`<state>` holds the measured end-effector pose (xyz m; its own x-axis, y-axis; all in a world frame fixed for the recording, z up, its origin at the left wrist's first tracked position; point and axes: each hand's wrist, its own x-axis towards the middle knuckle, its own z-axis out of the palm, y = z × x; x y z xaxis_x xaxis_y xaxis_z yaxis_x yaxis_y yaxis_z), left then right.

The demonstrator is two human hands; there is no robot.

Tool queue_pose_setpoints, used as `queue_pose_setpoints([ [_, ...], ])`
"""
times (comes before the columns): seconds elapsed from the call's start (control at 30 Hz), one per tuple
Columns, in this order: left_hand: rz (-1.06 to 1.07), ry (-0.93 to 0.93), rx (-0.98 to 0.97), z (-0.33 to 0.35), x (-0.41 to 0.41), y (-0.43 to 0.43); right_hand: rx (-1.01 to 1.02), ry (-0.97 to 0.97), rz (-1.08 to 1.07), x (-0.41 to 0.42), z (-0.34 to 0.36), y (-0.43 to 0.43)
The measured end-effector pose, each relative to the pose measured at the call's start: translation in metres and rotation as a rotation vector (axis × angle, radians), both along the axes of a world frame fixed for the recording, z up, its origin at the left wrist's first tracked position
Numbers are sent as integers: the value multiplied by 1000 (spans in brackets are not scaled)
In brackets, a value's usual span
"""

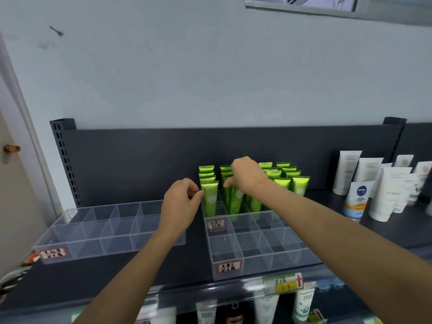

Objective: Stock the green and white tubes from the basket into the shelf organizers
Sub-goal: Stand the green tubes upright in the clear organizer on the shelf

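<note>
Though apart, hands (181,203) (248,177) knuckles-up at tubes (300,184).

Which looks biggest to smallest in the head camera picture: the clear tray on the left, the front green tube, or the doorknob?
1. clear tray
2. green tube
3. doorknob
The differences look plain.

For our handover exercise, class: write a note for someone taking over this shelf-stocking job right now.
Left hand pinches the front green tube of the left column. Right hand sits on the next column; grip hidden.
Done: green tubes stand in back rows of the right organizer.
Left: its front rows, the left organizer; basket not in view. White tubes stand further right.
</note>
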<state>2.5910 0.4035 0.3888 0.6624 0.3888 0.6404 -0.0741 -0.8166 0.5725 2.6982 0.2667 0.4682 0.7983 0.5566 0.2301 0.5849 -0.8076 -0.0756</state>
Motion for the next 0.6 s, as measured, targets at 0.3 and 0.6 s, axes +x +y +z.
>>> queue_pose_setpoints([
  [0.3, -72, 25, -8, 0, -2, -16, 142, 201, 98, 5, 1, -6],
  [0.6, -164, 13, 154, 5, 7, -41, 302, -13, 170, 4, 2, -48],
])
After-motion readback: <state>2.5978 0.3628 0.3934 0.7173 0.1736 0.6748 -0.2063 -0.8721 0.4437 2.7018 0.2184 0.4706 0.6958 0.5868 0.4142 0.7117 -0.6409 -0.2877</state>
